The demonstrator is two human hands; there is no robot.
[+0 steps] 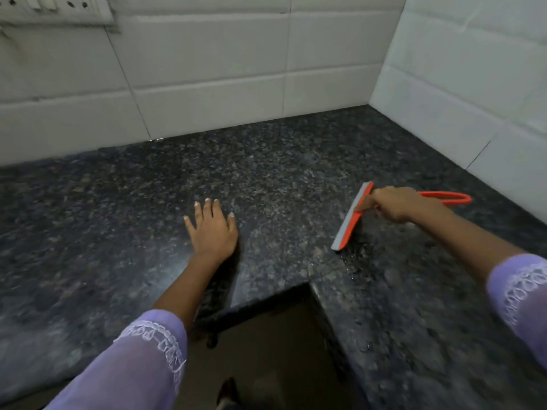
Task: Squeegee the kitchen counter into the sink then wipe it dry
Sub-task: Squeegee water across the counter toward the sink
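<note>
An L-shaped counter (281, 173) of dark speckled granite fills the view. My right hand (396, 204) grips the handle of an orange squeegee (352, 216), index finger stretched toward its head. The grey blade rests on the counter right of centre, running diagonally. The looped end of the handle sticks out behind the hand. My left hand (211, 227) lies flat on the counter with fingers spread, left of the squeegee and apart from it. A few water drops glint just below the blade. No sink or cloth is in view.
White tiled walls (207, 69) close the counter at the back and on the right. A switch plate (56, 7) sits at the top left. The counter's inner corner edge (307, 284) drops to a dark floor, near my body.
</note>
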